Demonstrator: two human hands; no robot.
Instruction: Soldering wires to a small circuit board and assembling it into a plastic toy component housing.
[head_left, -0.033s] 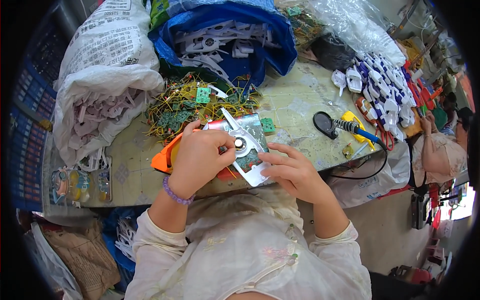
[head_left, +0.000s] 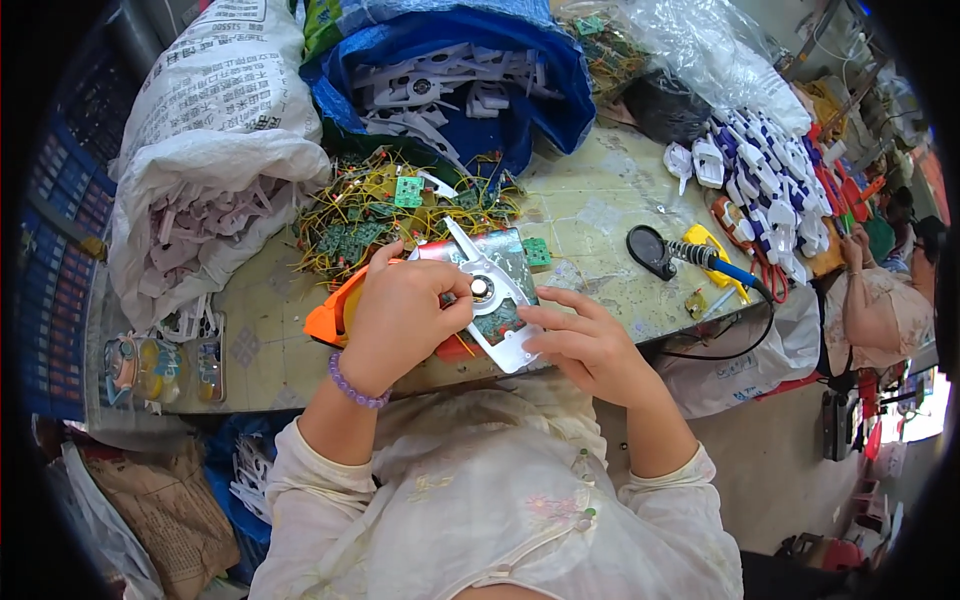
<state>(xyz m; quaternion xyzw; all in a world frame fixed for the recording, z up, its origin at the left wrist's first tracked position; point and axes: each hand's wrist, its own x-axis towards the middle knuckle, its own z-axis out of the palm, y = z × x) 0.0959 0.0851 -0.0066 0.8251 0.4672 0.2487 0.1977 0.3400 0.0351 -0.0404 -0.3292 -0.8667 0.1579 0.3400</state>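
Observation:
A white plastic housing (head_left: 487, 268) with long arms lies slantwise over a dark, red-edged slab (head_left: 510, 250) on the table. In its central ring sits a small round silver part (head_left: 481, 288). My left hand (head_left: 405, 310), wearing a purple bead bracelet, is closed in a pinch right beside this silver part; whatever is between the fingertips is hidden. My right hand (head_left: 590, 345) has its fingers stretched and spread, with fingertips touching the wide lower end of the housing. An orange tool-like object (head_left: 325, 325) is partly covered by my left hand.
Green circuit boards with yellow wires (head_left: 350, 225) are heaped behind my hands. A blue bag (head_left: 545, 130) and a white sack (head_left: 215, 165) hold white plastic parts. To the right are a soldering iron (head_left: 735, 272), its holder (head_left: 650, 250), stacked white-purple parts (head_left: 775, 190) and another person (head_left: 875, 310).

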